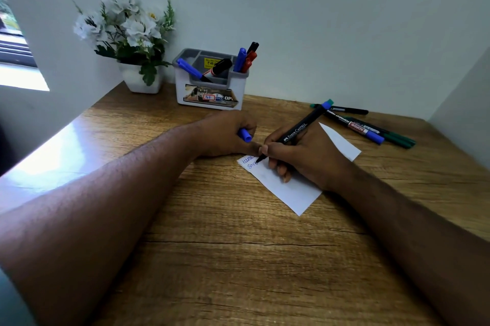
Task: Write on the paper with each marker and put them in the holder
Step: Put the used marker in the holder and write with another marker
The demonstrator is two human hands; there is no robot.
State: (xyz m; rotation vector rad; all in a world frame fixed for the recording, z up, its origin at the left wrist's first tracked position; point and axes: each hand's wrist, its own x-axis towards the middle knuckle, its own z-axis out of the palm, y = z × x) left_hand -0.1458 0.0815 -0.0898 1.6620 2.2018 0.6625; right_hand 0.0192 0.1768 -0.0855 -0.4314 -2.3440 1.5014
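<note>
Blue ink words sit at the far left corner of the paper, which lies on the brown wood bench. The right hand has its fingers pinched on a black pen with a blue end, tip touching the paper. The left hand has its fingers curled around the blue cap and rests by the paper's corner. This looks like the writing step. Next, the cap likely goes back on and the pen goes in the holder, far behind, which already has some pens. More pens wait at the far right. White flowers stand by a pale wall.
</note>
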